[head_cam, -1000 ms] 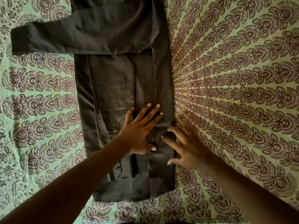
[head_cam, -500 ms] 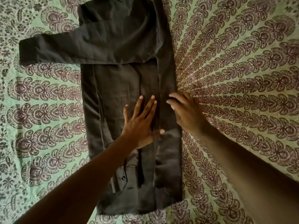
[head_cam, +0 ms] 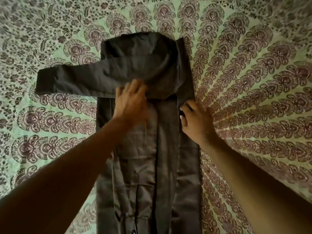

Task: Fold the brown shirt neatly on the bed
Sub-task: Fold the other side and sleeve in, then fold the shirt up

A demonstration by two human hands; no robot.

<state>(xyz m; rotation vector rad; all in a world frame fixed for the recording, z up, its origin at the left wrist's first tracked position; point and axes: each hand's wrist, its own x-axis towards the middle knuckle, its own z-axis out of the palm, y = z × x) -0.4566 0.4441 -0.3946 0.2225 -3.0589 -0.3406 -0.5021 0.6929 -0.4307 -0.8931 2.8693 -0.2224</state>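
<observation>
Left hand (head_cam: 130, 100) flat on the brown shirt (head_cam: 148, 132), right hand (head_cam: 196, 119) pinching its right edge; careless tugging may undo the folded sleeve (head_cam: 76, 80).

Dark brown shirt (head_cam: 143, 68), green bedspread (head_cam: 253, 81) with maroon paisley fan pattern
</observation>
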